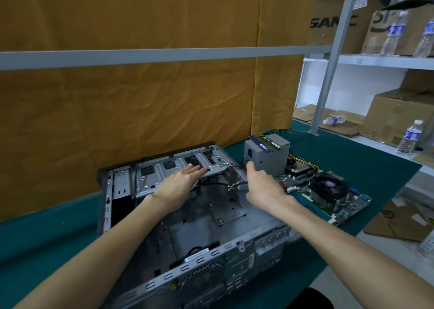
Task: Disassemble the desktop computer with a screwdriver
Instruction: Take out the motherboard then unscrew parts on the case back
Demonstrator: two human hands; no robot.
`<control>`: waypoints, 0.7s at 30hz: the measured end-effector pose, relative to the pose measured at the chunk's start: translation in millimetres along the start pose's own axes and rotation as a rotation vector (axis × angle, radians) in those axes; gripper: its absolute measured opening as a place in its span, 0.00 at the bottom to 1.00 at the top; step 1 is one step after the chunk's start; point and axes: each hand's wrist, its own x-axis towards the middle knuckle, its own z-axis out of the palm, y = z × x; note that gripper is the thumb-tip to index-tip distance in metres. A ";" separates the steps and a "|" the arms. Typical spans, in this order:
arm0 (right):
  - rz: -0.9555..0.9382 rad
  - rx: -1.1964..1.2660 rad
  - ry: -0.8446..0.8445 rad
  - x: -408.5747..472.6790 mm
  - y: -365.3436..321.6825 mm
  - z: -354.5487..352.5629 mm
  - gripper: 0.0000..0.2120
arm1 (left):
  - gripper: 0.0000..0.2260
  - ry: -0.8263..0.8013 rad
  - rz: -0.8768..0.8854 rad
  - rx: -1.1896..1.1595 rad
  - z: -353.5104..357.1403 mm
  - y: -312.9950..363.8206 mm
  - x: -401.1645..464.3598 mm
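The grey computer case (199,250) lies open on its side on the green table, its inside nearly bare apart from loose black cables (225,184). My left hand (180,182) reaches into the case with flat, spread fingers resting near the metal drive cage (187,165) at the far wall. My right hand (263,186) hovers over the case's far right corner, fingers loosely curled, holding nothing that I can see. The removed motherboard (328,196) with its black fan lies to the right of the case. No screwdriver is in view.
A grey power supply (267,156) with RAM sticks (270,142) on top stands behind the motherboard. An orange cloth (129,97) hangs behind the table. Shelves at right carry cardboard boxes (397,118) and water bottles (409,137). Flattened cardboard (397,224) lies on the floor.
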 end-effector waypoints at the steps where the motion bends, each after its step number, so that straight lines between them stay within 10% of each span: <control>1: 0.005 -0.002 0.018 0.1 2.8 -1.6 0.22 | 0.34 0.007 -0.017 -0.008 1.0 3.2 3.0; 8: -0.226 -0.177 0.271 -2.4 6.5 -2.2 0.14 | 0.12 0.406 0.040 -0.353 9.6 30.2 0.5; 15: -0.314 -0.326 0.149 9.4 -11.1 -27.0 0.09 | 0.25 -0.322 -0.717 -1.547 28.1 50.5 16.0; 21: -0.158 0.126 -0.046 26.5 -60.4 -47.5 0.05 | 0.27 -0.391 -0.754 -2.064 13.6 44.5 18.9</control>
